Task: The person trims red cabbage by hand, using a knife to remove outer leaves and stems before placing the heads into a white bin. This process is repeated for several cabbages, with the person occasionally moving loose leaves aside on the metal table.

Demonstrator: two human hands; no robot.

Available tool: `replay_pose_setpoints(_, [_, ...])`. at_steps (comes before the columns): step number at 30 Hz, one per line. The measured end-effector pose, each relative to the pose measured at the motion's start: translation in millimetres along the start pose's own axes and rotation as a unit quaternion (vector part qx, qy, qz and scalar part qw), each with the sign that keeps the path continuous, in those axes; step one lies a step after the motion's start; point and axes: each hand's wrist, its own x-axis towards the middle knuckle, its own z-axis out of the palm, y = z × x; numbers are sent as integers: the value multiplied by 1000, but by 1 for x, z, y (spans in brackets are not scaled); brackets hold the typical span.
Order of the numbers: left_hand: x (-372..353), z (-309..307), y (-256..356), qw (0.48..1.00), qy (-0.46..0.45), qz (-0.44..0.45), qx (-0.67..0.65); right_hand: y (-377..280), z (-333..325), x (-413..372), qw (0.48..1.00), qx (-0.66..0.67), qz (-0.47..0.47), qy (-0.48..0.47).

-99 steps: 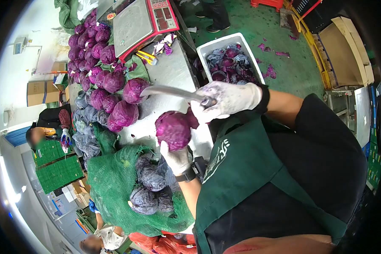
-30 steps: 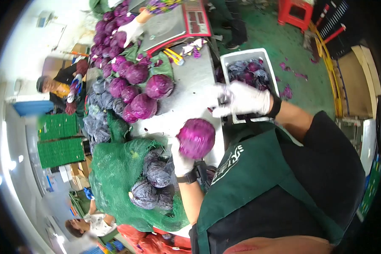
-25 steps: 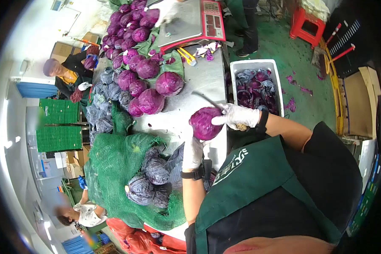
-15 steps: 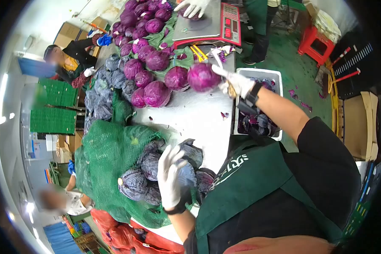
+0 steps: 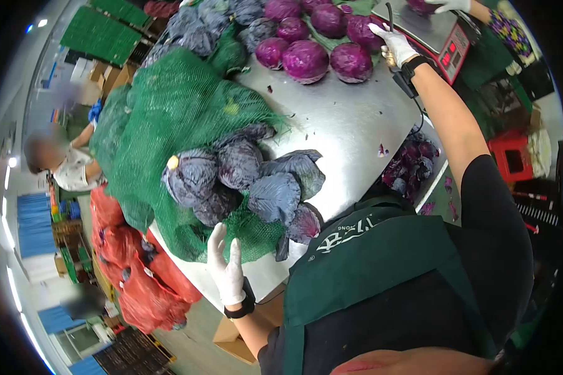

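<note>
My left hand (image 5: pixel 228 272), in a white glove, is open with thumb and fingers apart. It is just off the edge of the green mesh sack (image 5: pixel 169 112). Dark unpeeled red cabbages (image 5: pixel 194 175) spill from the sack, with loose outer leaves (image 5: pixel 275 195) beside them. My gloved right hand (image 5: pixel 395 45) reaches to the far side, fingertips right at a shiny purple cabbage (image 5: pixel 363 31). A thin, knife-like tool with a brownish handle (image 5: pixel 389 59) is in its grip, partly hidden by the palm. Other peeled cabbages (image 5: pixel 305 61) lie close by.
A red-edged scale (image 5: pixel 453 53) stands past my right hand, where another person's gloved hand (image 5: pixel 450 5) reaches over a cabbage. A white bin (image 5: pixel 436 169) of leaves is beside the metal table (image 5: pixel 350 119). Red sacks (image 5: pixel 147 294) lie at left, near another person (image 5: pixel 75 165).
The view has turned. My right hand has brought a peeled cabbage over to the others near the scale. My left hand has drawn back from the dark cabbages.
</note>
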Motion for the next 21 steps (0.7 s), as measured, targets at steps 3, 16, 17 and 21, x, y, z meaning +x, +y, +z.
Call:
replay_pose_setpoints(3, [10,16,-12,1000,3,0,2,7,2,12,996,-83,0,-22])
replay_pose_setpoints(16, [118,118,-44,972,77,-47,-218,56,107,-201,854,-2,1,-520])
replay_pose_setpoints(17, [108,118,-36,981,40,-8,-187,51,123,-221,862,-53,15,-503])
replay_pose_setpoints(21, [89,133,-1,972,41,-26,-230,50,157,-236,891,-167,34,-421])
